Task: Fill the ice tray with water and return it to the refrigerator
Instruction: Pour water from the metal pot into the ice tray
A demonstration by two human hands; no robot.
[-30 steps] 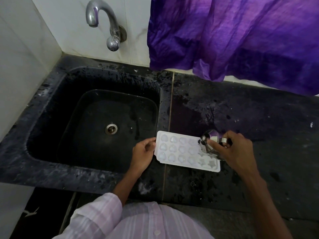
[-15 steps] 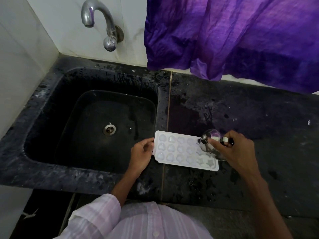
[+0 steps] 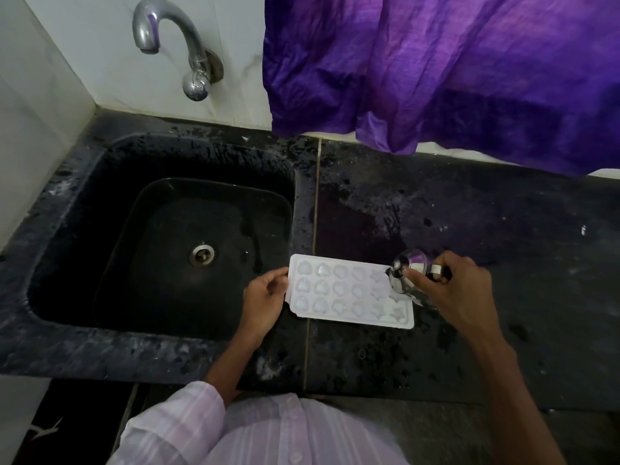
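Note:
A white ice tray (image 3: 349,292) with heart- and star-shaped cells lies flat on the dark counter (image 3: 503,250), just right of the sink. My left hand (image 3: 266,297) holds the tray's left edge between thumb and fingers. My right hand (image 3: 451,290) grips a small shiny steel vessel (image 3: 407,275), tilted over the tray's right end with its mouth toward the star cells. The vessel and hand hide the tray's top right corner.
A black sink (image 3: 161,250) with a round drain (image 3: 202,254) fills the left; a chrome tap (image 3: 174,45) juts from the white tiled wall above it. A purple cloth (image 3: 453,68) hangs over the counter's back edge. The counter is wet and speckled.
The steel vessel stays tilted over the tray's right end in my right hand. My left hand keeps its hold on the left edge. Only the camera view shifts slightly.

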